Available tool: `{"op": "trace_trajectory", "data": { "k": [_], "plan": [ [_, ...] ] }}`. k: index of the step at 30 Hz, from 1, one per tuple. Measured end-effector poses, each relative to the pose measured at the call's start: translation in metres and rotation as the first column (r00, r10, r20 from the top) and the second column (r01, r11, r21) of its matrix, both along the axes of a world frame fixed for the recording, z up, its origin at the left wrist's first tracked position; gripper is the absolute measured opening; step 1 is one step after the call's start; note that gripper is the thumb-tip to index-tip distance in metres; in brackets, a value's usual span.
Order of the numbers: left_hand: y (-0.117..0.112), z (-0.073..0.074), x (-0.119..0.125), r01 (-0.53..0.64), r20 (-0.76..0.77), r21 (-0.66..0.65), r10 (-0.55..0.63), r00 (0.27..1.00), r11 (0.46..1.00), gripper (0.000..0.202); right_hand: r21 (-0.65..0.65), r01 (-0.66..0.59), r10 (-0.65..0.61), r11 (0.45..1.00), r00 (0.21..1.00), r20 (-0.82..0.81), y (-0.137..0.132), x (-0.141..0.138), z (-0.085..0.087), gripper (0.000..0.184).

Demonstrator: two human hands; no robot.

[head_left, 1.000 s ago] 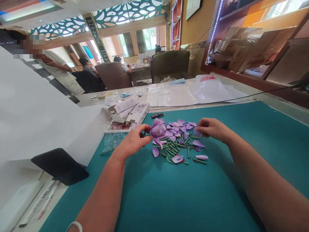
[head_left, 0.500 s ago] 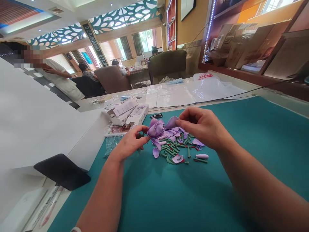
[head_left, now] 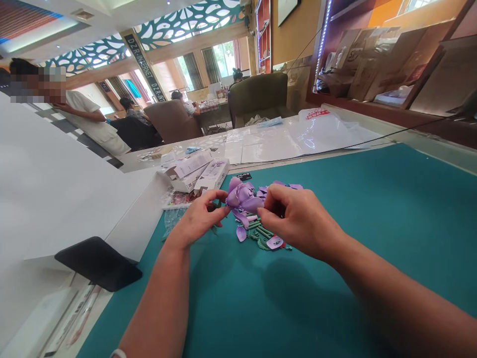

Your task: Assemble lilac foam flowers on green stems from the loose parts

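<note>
Teal mat covers the worktable; two opened white cartons sit at its far edge, their contents hidden, with a crumpled clear plastic bag just beside them; the left hand curls nearly closed around the base of a lilac artificial flower; the right hand pinches one petal, above loose petals and green stem pieces.

Probably a shop or craft studio: armchairs, shelved cardboard packaging, patterned lattice ceiling.
</note>
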State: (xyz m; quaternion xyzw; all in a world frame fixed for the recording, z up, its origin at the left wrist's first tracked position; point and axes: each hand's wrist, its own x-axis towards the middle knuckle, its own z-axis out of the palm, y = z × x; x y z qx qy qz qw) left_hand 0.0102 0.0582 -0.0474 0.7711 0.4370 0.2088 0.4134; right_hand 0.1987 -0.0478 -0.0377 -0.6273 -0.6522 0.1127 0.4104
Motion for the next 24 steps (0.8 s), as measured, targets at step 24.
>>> {"op": "trace_trajectory", "data": {
  "k": [24],
  "plan": [
    [0.0,-0.003,0.005,0.021,-0.02,-0.016,-0.022,1.0,1.0,0.036,-0.042,0.017,-0.013,0.999,0.996,0.084,0.015,-0.011,-0.019,0.021]
  ]
}}
